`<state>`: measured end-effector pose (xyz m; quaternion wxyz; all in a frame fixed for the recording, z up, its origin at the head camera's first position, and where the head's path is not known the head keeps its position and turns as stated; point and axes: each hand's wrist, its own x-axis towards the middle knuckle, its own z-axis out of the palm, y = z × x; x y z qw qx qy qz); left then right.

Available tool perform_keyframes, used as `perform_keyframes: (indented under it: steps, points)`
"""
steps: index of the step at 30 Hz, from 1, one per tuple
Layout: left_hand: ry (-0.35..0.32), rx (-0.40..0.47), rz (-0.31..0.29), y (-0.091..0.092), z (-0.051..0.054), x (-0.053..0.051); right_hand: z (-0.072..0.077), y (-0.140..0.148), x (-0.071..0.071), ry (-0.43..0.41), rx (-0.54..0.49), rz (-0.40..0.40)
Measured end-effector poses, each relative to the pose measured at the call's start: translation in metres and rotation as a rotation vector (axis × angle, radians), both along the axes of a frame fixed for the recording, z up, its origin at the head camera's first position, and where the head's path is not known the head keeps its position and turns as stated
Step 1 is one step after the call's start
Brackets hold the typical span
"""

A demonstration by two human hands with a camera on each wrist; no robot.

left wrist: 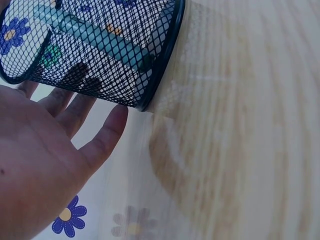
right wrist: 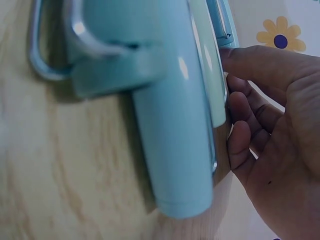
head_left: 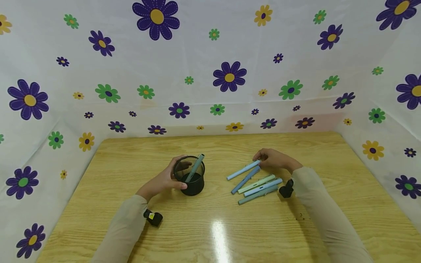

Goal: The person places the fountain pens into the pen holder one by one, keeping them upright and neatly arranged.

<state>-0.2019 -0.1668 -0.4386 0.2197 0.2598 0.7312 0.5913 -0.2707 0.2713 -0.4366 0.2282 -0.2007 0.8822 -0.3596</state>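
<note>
My left hand [head_left: 162, 183] grips a black mesh pen cup [head_left: 194, 188], its fingers and thumb around the side. One grey-green pen [head_left: 196, 167] leans inside the cup, and the left wrist view shows it through the mesh. My right hand [head_left: 277, 160] pinches the far end of a light blue pen [head_left: 241, 171], the farthest of a loose group. Beside it lie a darker blue pen [head_left: 245, 180], a pale green pen [head_left: 254, 185], another light blue pen [head_left: 261, 188] and a grey-green pen [head_left: 256, 195]. Close up in the right wrist view, nearer pens partly hide the pinched one.
The wooden table [head_left: 184, 237] is shiny, with a bright reflection near its front. A white cloth [head_left: 194, 44] printed with flowers stands behind and at both sides. Small dark specks [head_left: 300, 217] lie near the right forearm. A black wrist camera [head_left: 286, 189] sits close to the pens.
</note>
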Motion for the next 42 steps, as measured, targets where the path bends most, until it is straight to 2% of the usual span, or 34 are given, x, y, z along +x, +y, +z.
perform_keyframes:
  steps: [12,19,27,34,42]
  points:
    - [-0.021,-0.019,0.016,0.000,0.003,0.003,-0.001,-0.002,-0.002,0.041,0.023,0.009]
    - [-0.017,-0.027,0.015,0.001,0.004,0.002,0.004,-0.001,-0.003,0.028,0.019,0.024]
    - [-0.037,-0.031,0.020,0.001,0.002,0.001,0.006,0.003,-0.003,-0.012,0.011,0.005]
    - [-0.024,-0.033,0.023,0.000,0.001,0.001,0.011,0.005,0.000,0.000,0.023,-0.001]
    - [-0.021,-0.025,0.020,-0.001,0.001,0.001,0.017,0.009,0.005,0.004,-0.030,-0.035]
